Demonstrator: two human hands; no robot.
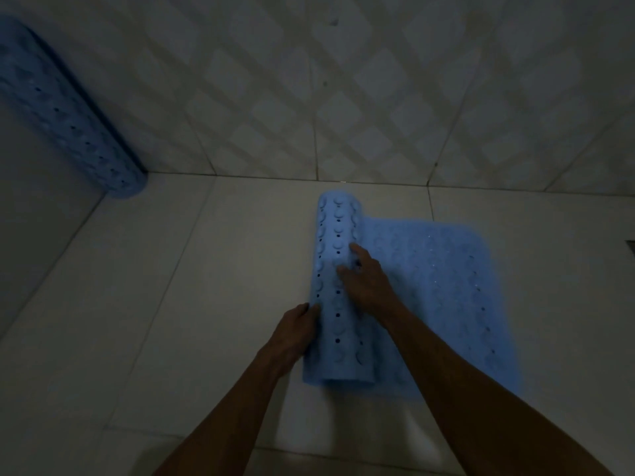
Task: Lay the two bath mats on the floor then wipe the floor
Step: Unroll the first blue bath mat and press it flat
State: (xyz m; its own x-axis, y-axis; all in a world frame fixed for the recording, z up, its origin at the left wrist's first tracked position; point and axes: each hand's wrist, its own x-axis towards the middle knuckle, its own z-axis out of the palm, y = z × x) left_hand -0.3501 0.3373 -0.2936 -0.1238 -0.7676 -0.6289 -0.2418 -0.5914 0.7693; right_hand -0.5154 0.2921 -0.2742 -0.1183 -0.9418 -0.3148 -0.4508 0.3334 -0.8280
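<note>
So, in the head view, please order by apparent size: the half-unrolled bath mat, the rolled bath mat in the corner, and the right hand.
1. Half-unrolled bath mat, largest.
2. Rolled bath mat, partly cut off by the frame edge and farther away, so its true size is unsure.
3. Right hand, smallest.

Dim light. Wall (343, 80) tiled in pale diamond lattice, meets floor at grout line. Small dark fixture (630, 248) at right edge, too cut off to identify.
</note>
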